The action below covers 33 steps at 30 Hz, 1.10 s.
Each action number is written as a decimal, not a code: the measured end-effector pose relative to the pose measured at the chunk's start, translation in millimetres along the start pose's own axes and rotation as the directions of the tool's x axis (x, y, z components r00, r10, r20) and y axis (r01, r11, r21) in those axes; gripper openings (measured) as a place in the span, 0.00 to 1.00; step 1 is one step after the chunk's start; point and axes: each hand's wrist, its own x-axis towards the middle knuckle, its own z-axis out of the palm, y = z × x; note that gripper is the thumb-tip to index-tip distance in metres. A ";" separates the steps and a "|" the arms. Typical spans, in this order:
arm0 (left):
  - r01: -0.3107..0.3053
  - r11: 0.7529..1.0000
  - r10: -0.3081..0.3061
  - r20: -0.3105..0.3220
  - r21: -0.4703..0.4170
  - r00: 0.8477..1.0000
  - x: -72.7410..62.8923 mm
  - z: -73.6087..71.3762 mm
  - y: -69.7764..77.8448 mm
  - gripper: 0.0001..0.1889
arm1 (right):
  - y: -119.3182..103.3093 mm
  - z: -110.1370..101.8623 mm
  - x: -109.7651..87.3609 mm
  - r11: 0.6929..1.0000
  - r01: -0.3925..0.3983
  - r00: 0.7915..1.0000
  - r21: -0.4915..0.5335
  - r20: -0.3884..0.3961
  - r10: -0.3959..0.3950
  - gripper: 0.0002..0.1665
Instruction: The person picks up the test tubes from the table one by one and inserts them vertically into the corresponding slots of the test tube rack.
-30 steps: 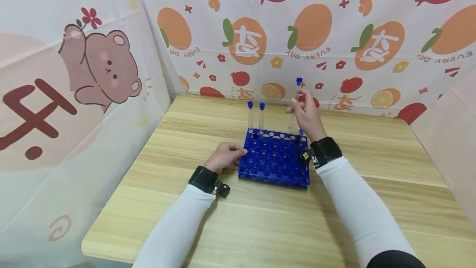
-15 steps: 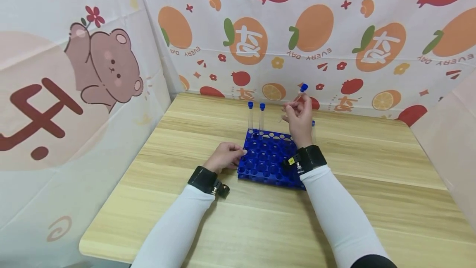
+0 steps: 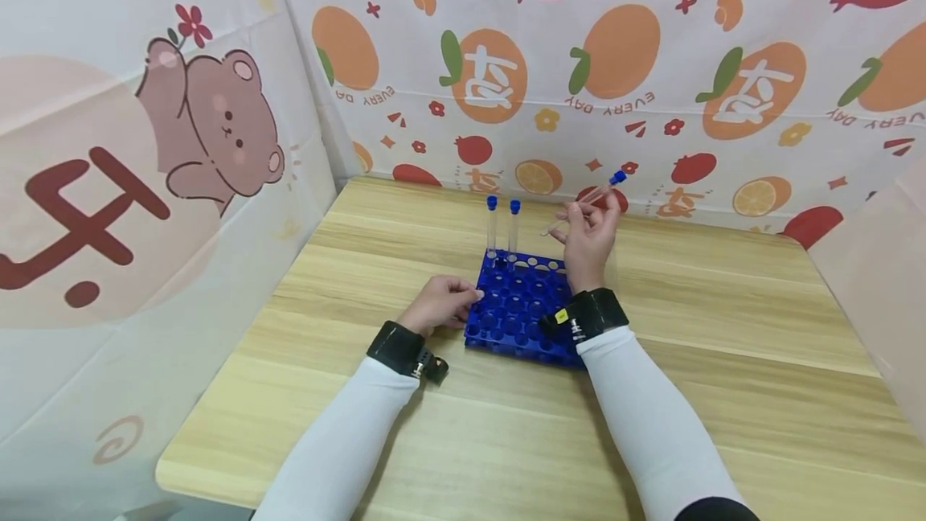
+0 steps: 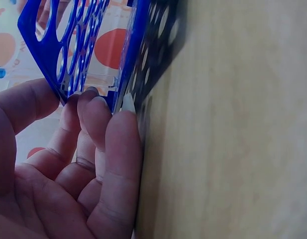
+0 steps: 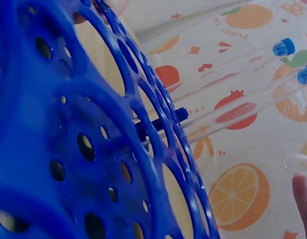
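Note:
My left hand grips the left edge of a blue test tube rack, its thumb on the top plate's corner and fingers lower down in the left wrist view. Above the rack's back right part, my right hand holds a clear test tube with a blue cap. That tube slants, cap up to the right; its rounded end shows in the right wrist view. Two capped tubes stand upright in the rack's back left holes. My right hand and wrist hide the rack's right side.
The rack stands on a wooden table. A fruit-printed cloth hangs close behind the table, and a bear-printed cloth hangs along the left. Black camera straps circle both wrists.
The tube in my right hand has gone from nearly upright to a strong slant, its cap swinging right and down. My right wrist has shifted left over the rack. My left hand has stayed put.

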 end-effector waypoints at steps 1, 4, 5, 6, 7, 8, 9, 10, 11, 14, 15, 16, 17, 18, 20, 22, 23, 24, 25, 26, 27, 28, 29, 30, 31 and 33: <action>0.000 1.000 0.000 0.000 0.000 1.000 0.3 0.4 0.0 0.11 | 0.3 -0.1 0.1 0.999 0.012 1.000 -0.030 0.010 -0.012 0.33; -0.006 1.000 0.006 0.002 -0.001 1.000 0.9 1.1 0.1 0.12 | -1.9 1.1 0.9 0.994 0.032 0.998 -0.105 0.061 -0.026 0.31; -0.008 1.000 0.008 0.000 -0.001 1.000 0.9 0.9 0.3 0.12 | -4.1 2.0 1.2 0.992 0.031 0.996 -0.123 0.084 -0.021 0.30; -0.009 1.000 0.009 0.000 -0.004 1.000 0.7 0.9 0.6 0.12 | -5.7 2.9 1.9 0.990 0.029 0.994 -0.141 0.108 -0.014 0.29; -0.010 1.000 0.010 -0.001 -0.005 1.000 0.6 0.8 0.8 0.12 | -7.4 3.7 2.6 0.988 0.021 0.992 -0.154 0.129 -0.001 0.28; -0.011 1.000 0.011 -0.002 -0.009 1.000 0.6 0.8 1.1 0.12 | -8.8 4.4 3.2 0.986 0.011 0.989 -0.165 0.148 0.014 0.27; -0.011 1.000 0.011 -0.003 -0.013 1.000 0.8 0.8 1.1 0.12 | -10.2 4.9 3.7 0.984 0.002 0.986 -0.178 0.166 0.028 0.27; -0.011 1.000 0.011 -0.003 -0.016 1.000 0.8 0.9 1.2 0.12 | -11.4 5.6 4.2 0.982 -0.011 0.983 -0.188 0.179 0.045 0.26; -0.011 1.000 0.011 -0.004 -0.019 1.000 0.8 0.9 1.2 0.12 | -12.6 5.9 4.4 0.980 -0.024 0.980 -0.197 0.190 0.063 0.26; -0.015 1.000 0.015 0.001 -0.026 1.000 2.2 1.1 0.4 0.12 | -15.5 6.3 5.2 0.970 -0.047 0.973 -0.239 0.208 0.099 0.26; -0.015 1.000 0.015 0.002 -0.026 1.000 2.7 1.3 0.1 0.12 | -16.7 6.4 5.2 0.964 -0.053 0.970 -0.261 0.214 0.112 0.26; -0.015 1.000 0.015 0.003 -0.026 1.000 3.0 1.5 -0.2 0.13 | -17.8 6.5 5.4 0.957 -0.057 0.967 -0.286 0.222 0.124 0.26; -0.015 1.000 0.015 0.004 -0.025 1.000 3.2 1.6 -0.6 0.13 | -18.4 6.3 5.7 0.947 -0.055 0.963 -0.317 0.235 0.135 0.26; -0.015 1.000 0.015 0.005 -0.022 1.000 3.5 1.7 -1.0 0.13 | -19.2 6.4 6.1 0.936 -0.053 0.958 -0.348 0.246 0.146 0.26; -0.015 1.000 0.016 0.006 -0.017 1.000 3.3 1.9 -0.9 0.13 | -20.8 6.8 7.3 0.917 -0.053 0.947 -0.396 0.270 0.172 0.27; -0.014 1.000 0.014 0.005 -0.012 1.000 3.0 2.0 -0.7 0.13 | -22.1 7.0 8.7 0.902 -0.060 0.937 -0.428 0.288 0.199 0.29; -0.015 1.000 0.015 0.004 -0.008 1.000 2.8 2.1 -0.6 0.13 | -22.5 7.1 9.4 0.894 -0.063 0.933 -0.443 0.292 0.210 0.29; -0.015 1.000 0.015 0.004 -0.007 1.000 2.6 2.2 -0.4 0.13 | -23.3 7.3 10.0 0.889 -0.067 0.930 -0.453 0.295 0.221 0.29; -0.014 1.000 0.014 0.003 -0.008 1.000 2.5 2.2 -0.1 0.13 | -23.9 7.4 10.3 0.881 -0.071 0.926 -0.468 0.296 0.232 0.30; -0.014 1.000 0.014 0.002 -0.007 1.000 2.1 2.2 0.1 0.13 | -24.5 7.6 10.6 0.873 -0.072 0.923 -0.483 0.299 0.241 0.30; -0.014 1.000 0.014 0.002 -0.007 1.000 1.7 2.2 0.5 0.13 | -25.1 7.9 10.8 0.864 -0.071 0.921 -0.498 0.301 0.249 0.31; -0.015 1.000 0.015 0.002 -0.008 1.000 1.5 2.0 0.7 0.13 | -25.4 8.3 11.0 0.857 -0.069 0.918 -0.510 0.304 0.255 0.31; -0.016 1.000 0.016 0.004 -0.008 1.000 1.0 1.9 0.9 0.14 | -25.9 8.6 10.9 0.852 -0.063 0.916 -0.520 0.309 0.257 0.32; -0.014 1.000 0.014 0.004 -0.008 1.000 0.8 1.8 0.9 0.14 | -26.3 8.9 10.9 0.847 -0.059 0.913 -0.529 0.314 0.259 0.32; -0.014 1.000 0.014 0.004 -0.007 1.000 0.6 1.5 1.0 0.14 | -26.4 9.1 10.8 0.841 -0.057 0.911 -0.537 0.316 0.263 0.32; -0.013 1.000 0.013 0.004 -0.004 1.000 0.4 1.2 1.2 0.13 | -26.4 9.1 11.0 0.833 -0.054 0.906 -0.550 0.323 0.272 0.32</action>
